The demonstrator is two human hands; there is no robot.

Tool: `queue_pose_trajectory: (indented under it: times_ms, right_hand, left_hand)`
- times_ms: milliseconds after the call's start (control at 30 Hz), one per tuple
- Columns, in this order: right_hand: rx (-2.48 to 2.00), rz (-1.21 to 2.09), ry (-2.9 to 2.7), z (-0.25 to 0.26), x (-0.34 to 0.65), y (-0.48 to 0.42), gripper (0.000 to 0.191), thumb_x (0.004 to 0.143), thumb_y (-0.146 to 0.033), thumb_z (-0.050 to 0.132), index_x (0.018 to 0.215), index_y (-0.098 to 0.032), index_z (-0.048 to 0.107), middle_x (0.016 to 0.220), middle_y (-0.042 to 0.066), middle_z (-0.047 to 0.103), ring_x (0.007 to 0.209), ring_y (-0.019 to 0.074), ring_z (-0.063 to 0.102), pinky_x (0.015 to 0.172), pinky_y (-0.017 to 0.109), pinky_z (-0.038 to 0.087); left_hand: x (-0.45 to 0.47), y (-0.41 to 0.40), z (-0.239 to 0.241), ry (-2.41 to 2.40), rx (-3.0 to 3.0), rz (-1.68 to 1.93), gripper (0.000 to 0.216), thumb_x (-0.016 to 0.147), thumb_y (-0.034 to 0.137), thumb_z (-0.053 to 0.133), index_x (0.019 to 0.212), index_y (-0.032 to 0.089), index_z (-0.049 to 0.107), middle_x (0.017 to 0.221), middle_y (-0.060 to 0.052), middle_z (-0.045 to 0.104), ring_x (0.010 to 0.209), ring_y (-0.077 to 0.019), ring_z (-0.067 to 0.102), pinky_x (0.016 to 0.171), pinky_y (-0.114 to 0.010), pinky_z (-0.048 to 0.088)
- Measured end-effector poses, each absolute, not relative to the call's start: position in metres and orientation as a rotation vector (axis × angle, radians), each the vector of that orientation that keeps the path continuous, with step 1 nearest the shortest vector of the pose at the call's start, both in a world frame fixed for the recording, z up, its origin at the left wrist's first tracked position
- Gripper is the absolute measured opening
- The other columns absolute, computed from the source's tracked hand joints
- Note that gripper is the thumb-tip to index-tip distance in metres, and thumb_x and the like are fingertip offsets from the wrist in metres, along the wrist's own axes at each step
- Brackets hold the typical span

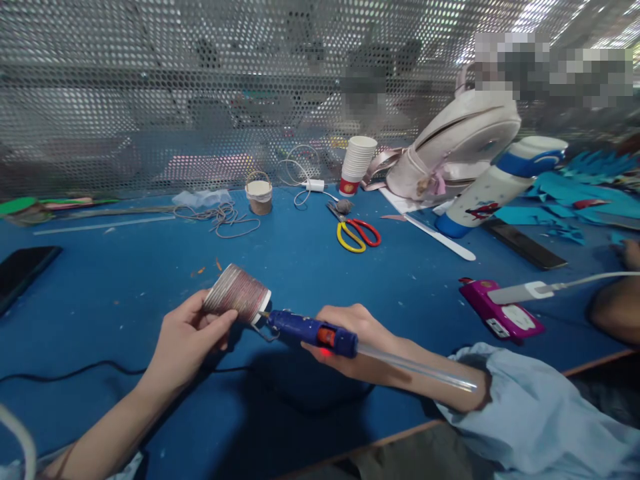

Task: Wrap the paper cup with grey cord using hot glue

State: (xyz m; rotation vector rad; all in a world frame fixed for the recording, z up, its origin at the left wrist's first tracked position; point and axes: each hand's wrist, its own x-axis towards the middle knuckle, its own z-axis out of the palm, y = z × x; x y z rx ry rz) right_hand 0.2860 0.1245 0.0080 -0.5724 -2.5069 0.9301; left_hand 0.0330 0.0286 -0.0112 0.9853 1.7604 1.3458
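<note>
My left hand (pixel 193 337) grips a paper cup (pixel 236 293) wound with grey-brown cord, tilted on its side with its white end to the right. Around a blue hot glue gun (pixel 303 328) my right hand (pixel 357 337) is closed, and a red light glows on the gun. Its nozzle meets or nearly meets the cup's white end. A clear glue stick (pixel 417 367) juts from the back of the gun, over my right wrist. A loose tail of cord (pixel 265 335) hangs below the cup.
Scissors (pixel 357 233), a small basket-like cup (pixel 260 195), tangled cord (pixel 225 217) and stacked paper cups (pixel 357 165) stand beyond my hands. A bottle (pixel 493 190), a backpack (pixel 455 143) and a purple power adapter (pixel 500 310) are rightward. A phone (pixel 25 267) lies left; a person's hand (pixel 631 257) shows at right.
</note>
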Motion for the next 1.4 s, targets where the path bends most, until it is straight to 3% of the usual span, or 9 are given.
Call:
queue_pose_trajectory:
  times_ms: [167,467,967,1133,1400]
  right_hand:
    - [-0.430,0.918,-2.543,-0.001,0.287,0.124,0.007,0.086,-0.023,0.062,0.088,-0.017,0.063,0.076,0.004,0.071,0.061,0.0127,0.063,0.056,0.022,0.044]
    - [-0.543,0.798,-2.485,0.002,0.288,0.128,0.012,0.089,-0.029,0.060,0.084,-0.019,0.058,0.070,0.002,0.067,0.055,0.0110,0.059,0.054,0.022,0.041]
    - [-0.356,0.730,-2.510,-0.009,0.285,0.126,0.006,0.084,-0.021,0.060,0.085,-0.016,0.062,0.070,0.004,0.068,0.055,0.0122,0.059,0.051,0.023,0.038]
    - [-0.567,0.860,-2.488,0.003,0.285,0.127,0.011,0.087,-0.028,0.061,0.082,-0.017,0.061,0.068,0.002,0.066,0.055,0.0105,0.057,0.053,0.021,0.038]
    - [-1.090,1.234,-2.270,0.020,0.278,0.133,0.027,0.079,-0.043,0.065,0.067,-0.021,0.055,0.060,-0.002,0.058,0.053,0.0111,0.051,0.050,0.022,0.037]
  left_hand:
    - [0.034,0.028,-0.011,1.755,0.965,1.345,0.025,0.073,0.039,0.077,0.081,0.021,0.062,0.049,0.007,0.057,0.041,-0.0102,0.052,0.042,-0.020,0.040]
    - [0.032,0.028,-0.014,1.771,0.969,1.352,0.023,0.075,0.038,0.076,0.078,0.021,0.061,0.049,0.008,0.056,0.041,-0.0091,0.051,0.042,-0.019,0.039]
    - [0.038,0.029,-0.011,1.755,0.930,1.350,0.026,0.075,0.040,0.077,0.077,0.020,0.061,0.046,0.008,0.056,0.040,-0.0090,0.050,0.040,-0.019,0.038]
    - [0.035,0.028,-0.012,1.751,0.919,1.346,0.025,0.076,0.039,0.076,0.077,0.021,0.059,0.044,0.007,0.055,0.038,-0.0085,0.048,0.039,-0.018,0.035]
    - [0.033,0.028,-0.011,1.752,0.940,1.351,0.021,0.075,0.036,0.076,0.077,0.021,0.061,0.044,0.007,0.056,0.039,-0.0086,0.048,0.040,-0.018,0.035]
